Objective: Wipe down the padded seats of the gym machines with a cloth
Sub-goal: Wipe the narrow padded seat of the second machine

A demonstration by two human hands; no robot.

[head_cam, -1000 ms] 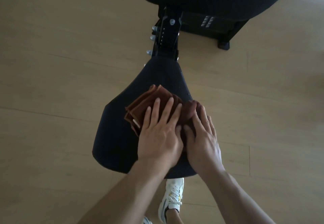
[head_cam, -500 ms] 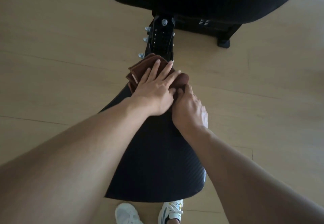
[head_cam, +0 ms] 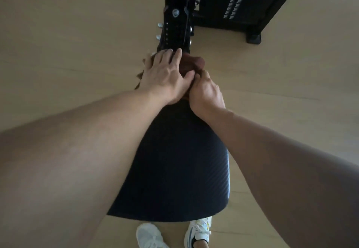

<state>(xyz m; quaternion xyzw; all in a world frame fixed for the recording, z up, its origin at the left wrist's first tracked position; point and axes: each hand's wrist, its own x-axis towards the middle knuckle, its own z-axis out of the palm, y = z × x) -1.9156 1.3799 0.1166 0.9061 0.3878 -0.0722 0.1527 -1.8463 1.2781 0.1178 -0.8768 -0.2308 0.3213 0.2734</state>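
Both hands are way out at the narrow far end of the black padded seat, right where it meets the black metal post. The brown cloth is bunched up there, mostly hidden under the hands. The left hand lies flat on top of it, fingers stretched forward and close together, tips touching the post's base. The right hand is curled, pinching the cloth's near edge just beside the left thumb. White sneakers show on the wood floor below the seat's wide near edge.
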